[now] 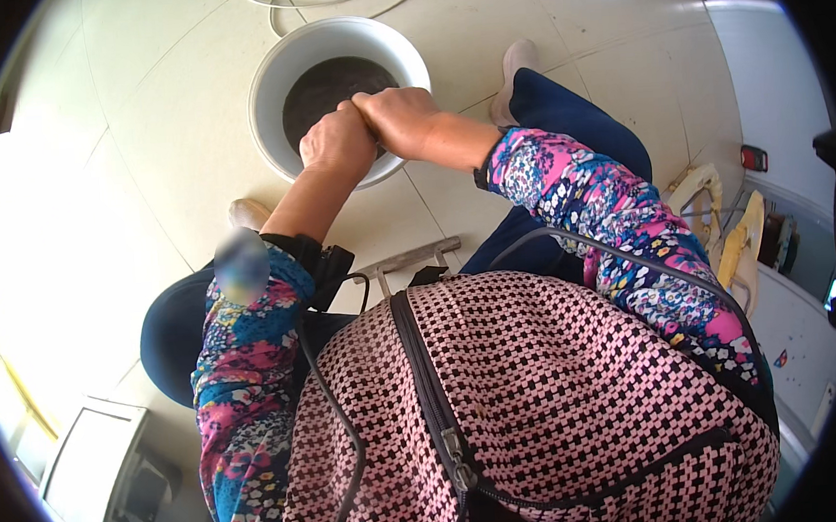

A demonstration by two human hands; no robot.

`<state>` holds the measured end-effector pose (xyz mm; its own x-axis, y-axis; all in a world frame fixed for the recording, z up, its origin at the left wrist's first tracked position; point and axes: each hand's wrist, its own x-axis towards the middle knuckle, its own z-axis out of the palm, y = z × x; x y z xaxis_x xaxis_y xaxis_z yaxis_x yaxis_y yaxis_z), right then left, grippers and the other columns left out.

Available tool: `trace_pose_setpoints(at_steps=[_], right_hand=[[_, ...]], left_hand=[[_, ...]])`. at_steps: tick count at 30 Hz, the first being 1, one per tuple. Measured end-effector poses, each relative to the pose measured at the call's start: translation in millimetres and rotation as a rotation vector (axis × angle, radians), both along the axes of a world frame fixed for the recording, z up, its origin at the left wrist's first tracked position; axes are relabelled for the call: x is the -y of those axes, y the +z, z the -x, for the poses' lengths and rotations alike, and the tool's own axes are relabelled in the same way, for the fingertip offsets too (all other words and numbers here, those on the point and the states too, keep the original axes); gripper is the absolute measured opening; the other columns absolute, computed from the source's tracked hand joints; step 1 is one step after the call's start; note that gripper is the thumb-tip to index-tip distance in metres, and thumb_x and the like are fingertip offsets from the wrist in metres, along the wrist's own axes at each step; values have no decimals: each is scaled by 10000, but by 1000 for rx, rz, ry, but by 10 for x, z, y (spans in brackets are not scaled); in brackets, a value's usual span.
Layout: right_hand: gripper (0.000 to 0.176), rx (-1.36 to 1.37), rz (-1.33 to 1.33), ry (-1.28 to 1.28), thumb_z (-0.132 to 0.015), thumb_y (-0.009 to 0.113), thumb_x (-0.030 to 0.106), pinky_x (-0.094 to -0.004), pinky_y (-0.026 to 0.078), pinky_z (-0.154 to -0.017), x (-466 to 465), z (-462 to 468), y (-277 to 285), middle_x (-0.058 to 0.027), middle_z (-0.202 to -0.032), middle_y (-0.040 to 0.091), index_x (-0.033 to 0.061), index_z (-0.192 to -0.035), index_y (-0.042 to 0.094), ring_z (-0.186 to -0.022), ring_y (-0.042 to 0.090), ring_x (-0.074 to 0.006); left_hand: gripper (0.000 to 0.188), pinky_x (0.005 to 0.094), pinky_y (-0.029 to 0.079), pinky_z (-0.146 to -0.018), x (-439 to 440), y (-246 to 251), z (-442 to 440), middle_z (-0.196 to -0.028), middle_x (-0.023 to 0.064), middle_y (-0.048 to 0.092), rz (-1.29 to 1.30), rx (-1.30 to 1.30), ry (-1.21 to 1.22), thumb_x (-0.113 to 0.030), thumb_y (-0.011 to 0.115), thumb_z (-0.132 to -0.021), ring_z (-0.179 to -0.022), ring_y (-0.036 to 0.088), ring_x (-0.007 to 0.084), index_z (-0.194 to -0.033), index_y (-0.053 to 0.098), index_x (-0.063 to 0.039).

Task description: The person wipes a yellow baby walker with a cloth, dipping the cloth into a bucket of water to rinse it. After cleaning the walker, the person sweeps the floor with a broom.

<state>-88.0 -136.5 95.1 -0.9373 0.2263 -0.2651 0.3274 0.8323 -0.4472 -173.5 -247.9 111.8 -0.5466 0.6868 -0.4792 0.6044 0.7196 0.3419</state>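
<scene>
A round white bucket with dark liquid in it stands on the tiled floor between my feet. Both hands are over its near side, drawn together with the fingers curled in. My left hand has its knuckles against my right hand. Whatever may be between the fingers is hidden, so I cannot tell if they grip something. Floral sleeves are pushed up both forearms, and a dark strap sits at each cuff.
Pale hose or cable lies coiled beyond the bucket. A low wooden stool is partly visible under me. On the right stand yellowish chair-like frames beside a white cabinet. At lower left is a white-topped cabinet.
</scene>
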Motion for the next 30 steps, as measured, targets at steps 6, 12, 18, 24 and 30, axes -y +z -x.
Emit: trace_pose_setpoints(at_steps=[6,12,18,24,30], right_hand=[[159,-97,116,-140,-897,573,220,-502,539,-790,116,59,-29,-156,-939,724,115,-968,668,-937,673,-402],[209,60,207,-206,-883,575,242,-472,526,-812,63,33,-98,-157,-987,724,122,-1007,693,-969,669,-390],[203,54,359,-197,-858,598,208,-431,521,-791,91,92,-315,-170,-958,726,86,-979,706,-929,683,-372],[181,-35,495,-232,-838,632,166,-418,515,-784,145,71,-310,-183,-952,721,46,-958,696,-932,680,-367],[444,-50,279,-221,-786,746,194,-443,518,-878,102,252,-119,-209,-1072,695,63,-1188,609,-1043,653,-397]], left_hand=[[180,436,560,-796,90,5,97,-956,193,737,-89,-160,-186,-131,577,-912,-937,722,352,-1052,590,-18],[168,432,558,-730,86,-89,72,-883,174,737,-128,-192,-278,-144,581,-919,-849,732,334,-1033,540,-27],[169,416,548,-704,213,-130,176,-848,145,742,-153,-214,-357,-165,595,-924,-816,740,306,-1025,528,-46],[177,433,542,-721,264,-188,170,-807,152,731,-221,-250,-360,-147,601,-896,-785,731,329,-1026,518,-60],[410,488,529,-825,164,-11,396,-985,219,695,-147,-11,-37,-177,705,-822,-962,684,402,-1158,493,-76]])
